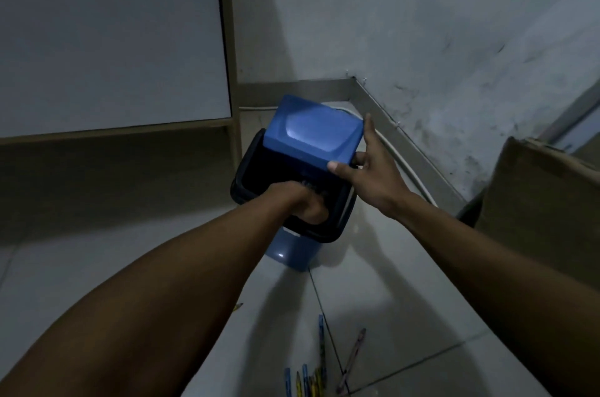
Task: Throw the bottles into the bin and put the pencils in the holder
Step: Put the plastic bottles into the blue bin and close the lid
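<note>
Bottle drop at the bin, lid held open

Head view: the right hand (367, 169) pinches the blue swing lid (311, 133) tilted up, while the left hand (305, 202) reaches into the dark-rimmed blue bin (285, 254) in the floor corner; whether its grip is clenched on a bottle cannot be told. Best to keep the lid tipped until that hand is out. Pencils (321, 361) lie scattered on the tiles, near the bin.

This looks like a dim corner of a plain home or storage room. A tiled floor (406, 299) runs under both hands, meeting a scuffed, stained plaster wall (438, 23) beyond the right hand (367, 169). A cardboard box (545, 189) stands to its right, a pale cabinet panel (110, 33) rises beyond the left hand (305, 202), and a white cable (406, 166) follows the skirting.
</note>
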Demonstrator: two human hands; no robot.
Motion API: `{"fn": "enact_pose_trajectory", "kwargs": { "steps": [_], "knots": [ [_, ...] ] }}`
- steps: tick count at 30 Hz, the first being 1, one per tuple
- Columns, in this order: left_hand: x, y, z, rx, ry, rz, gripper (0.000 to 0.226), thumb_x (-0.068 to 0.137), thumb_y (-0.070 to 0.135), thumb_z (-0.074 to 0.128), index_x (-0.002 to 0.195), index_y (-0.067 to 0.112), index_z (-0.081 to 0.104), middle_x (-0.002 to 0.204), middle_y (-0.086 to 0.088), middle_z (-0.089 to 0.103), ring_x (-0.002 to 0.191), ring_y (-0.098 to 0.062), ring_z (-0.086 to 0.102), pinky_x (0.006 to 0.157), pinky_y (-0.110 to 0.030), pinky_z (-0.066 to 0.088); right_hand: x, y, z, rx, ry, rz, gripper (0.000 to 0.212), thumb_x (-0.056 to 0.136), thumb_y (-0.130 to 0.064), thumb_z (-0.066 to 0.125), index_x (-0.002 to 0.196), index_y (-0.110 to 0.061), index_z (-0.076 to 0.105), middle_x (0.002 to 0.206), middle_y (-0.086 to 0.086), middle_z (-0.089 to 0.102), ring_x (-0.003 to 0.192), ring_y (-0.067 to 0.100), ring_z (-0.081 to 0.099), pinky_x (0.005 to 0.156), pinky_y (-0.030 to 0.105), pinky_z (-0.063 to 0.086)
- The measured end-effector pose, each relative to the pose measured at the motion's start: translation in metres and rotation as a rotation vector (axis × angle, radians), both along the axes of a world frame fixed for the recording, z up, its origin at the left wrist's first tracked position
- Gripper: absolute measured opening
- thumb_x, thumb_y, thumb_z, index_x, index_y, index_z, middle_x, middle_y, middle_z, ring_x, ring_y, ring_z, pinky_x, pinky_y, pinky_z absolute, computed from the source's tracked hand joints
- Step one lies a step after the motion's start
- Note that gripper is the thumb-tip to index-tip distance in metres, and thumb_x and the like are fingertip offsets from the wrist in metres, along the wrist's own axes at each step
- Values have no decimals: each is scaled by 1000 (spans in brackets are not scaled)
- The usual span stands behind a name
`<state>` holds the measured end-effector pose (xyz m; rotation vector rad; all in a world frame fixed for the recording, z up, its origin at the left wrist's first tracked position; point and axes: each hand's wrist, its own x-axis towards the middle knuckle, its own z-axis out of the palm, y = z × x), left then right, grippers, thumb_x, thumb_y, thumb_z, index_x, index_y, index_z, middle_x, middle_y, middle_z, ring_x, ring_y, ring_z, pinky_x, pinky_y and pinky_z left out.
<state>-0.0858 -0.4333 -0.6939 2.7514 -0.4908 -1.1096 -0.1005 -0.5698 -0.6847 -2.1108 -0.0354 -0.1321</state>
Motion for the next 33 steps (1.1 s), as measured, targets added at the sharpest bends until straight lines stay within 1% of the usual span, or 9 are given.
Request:
{"fn": "enact_pose_trajectory", "kwargs": {
  "steps": [4,7,11,14,17,21,24,29,33],
  "knots": [
    [-6,3,-9,-164,-132,25,42,95,24,44,136,12,46,147,-19,44,130,-33,46,110,-41,37,4,-1,0,-24,-5,36,98,83,-20,74,155,-22,8,119,0,56,107,18,58,90,34,52],
    [-11,11,-16,-308,-407,144,21,87,21,59,103,9,54,119,-20,57,100,-35,58,87,-39,49,9,-2,0,-5,34,36,62,83,-22,74,133,-15,39,100,-7,59,89,11,58,70,19,50],
    [-19,37,-17,-500,-806,215,24,81,26,57,77,3,63,83,-12,70,76,-31,67,65,-35,54,13,-2,-4,1,107,-18,40,82,-34,71,112,-11,57,83,-5,59,78,16,58,61,25,47],
    [-22,60,-15,-739,-1030,259,24,85,23,54,81,5,69,78,-10,71,67,-21,64,61,-37,56,8,4,-4,-94,77,-23,42,89,-37,62,116,-5,62,96,3,62,83,18,60,62,22,44],
    [-23,77,-7,-789,-1168,405,19,90,21,58,98,4,65,98,-11,60,84,-15,54,66,-19,44,1,10,-4,-101,92,-100,51,92,-43,55,120,-1,64,123,13,62,106,25,63,87,35,52],
    [-12,90,-18,-641,-848,668,40,97,35,48,126,9,53,120,-10,53,111,-22,51,88,-32,46,-13,14,-6,-19,207,-116,56,92,-56,44,130,-18,58,128,7,61,113,27,59,95,43,51],
    [-20,89,-18,-801,-537,753,42,102,35,39,133,8,47,123,-16,58,110,-32,60,91,-49,54,-24,16,-5,-2,252,-103,65,93,-55,46,147,-21,34,137,4,48,120,28,52,99,49,48],
    [-32,88,-12,-889,-457,788,42,103,35,37,135,10,45,124,-14,58,111,-31,60,91,-49,55,-33,16,1,80,203,-48,53,96,-34,55,143,-21,35,118,-5,49,108,22,53,97,50,50],
    [-38,86,-8,-877,-428,817,40,103,35,36,132,8,46,122,-14,57,109,-29,60,87,-43,55,-35,16,3,145,205,-51,64,99,-25,51,152,-8,19,131,0,45,117,16,45,93,29,42]
  ]
}}
